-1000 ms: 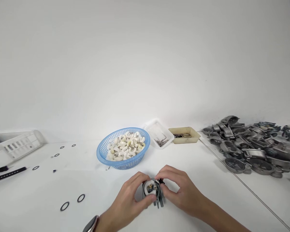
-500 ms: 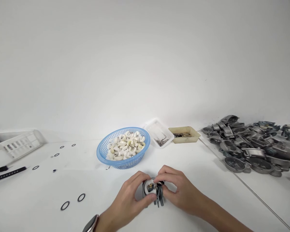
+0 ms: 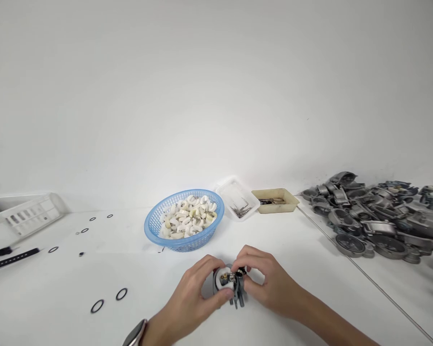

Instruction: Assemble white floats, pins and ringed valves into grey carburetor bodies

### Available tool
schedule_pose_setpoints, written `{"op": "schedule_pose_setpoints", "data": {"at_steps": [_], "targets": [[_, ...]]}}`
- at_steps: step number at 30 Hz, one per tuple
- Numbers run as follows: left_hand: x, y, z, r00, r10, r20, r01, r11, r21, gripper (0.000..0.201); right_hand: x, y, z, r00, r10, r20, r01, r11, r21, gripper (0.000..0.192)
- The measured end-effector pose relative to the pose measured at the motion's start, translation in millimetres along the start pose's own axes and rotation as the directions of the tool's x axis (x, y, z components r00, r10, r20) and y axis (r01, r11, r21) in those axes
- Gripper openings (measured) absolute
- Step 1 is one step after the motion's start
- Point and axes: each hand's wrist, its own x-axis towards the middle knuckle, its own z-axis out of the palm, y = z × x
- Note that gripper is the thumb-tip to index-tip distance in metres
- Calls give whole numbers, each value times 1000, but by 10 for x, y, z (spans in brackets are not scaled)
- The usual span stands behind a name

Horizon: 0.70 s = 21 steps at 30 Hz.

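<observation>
A small grey metal carburetor [image 3: 237, 295] sits on the white table in front of me, with brass jets [image 3: 224, 278] showing in its open top. A white curved float [image 3: 222, 285] lies around the jets. My left hand [image 3: 198, 288] is closed around the carburetor's left side, its thumb across the near edge of the float. From the right, my right hand [image 3: 265, 276] pinches at the carburetor's upper right, beside a dark round part [image 3: 240, 271]. Its index fingertip is near the float's hinge end; any tiny piece under it is hidden.
Beyond my hands stands a blue basket [image 3: 151, 235] of white floats. Behind it are a clear tray [image 3: 250, 211] of thin metal pins and a yellowish tray [image 3: 288, 206]. Grey metal castings [image 3: 371, 226] are heaped right, beside a thin rod [image 3: 382, 290]. Black rings [image 3: 97, 306] lie left.
My right index finger and thumb have spread slightly, and more of the dark round part shows between them. My left hand and the carburetor have stayed in place.
</observation>
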Motion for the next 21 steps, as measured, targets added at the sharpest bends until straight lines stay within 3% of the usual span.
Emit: {"op": "schedule_pose_setpoints", "data": {"at_steps": [6,11,17,21], "targets": [[-23,1,-10,1000,-4,4,4,1000,7,26,-5,-18,0,1000,10,-19,-10,1000,21,42],[-59,-83,17,999,-44,2,44,998,48,61,12,-62,-36,999,28,-39,-25,997,76,42],[-51,-95,36,998,-57,18,56,997,44,56,45,-136,-90,994,62,-92,-52,993,101,36],[-58,-136,50,998,-53,38,51,998,39,69,53,-153,-103,991,106,-82,-96,988,117,34]]}}
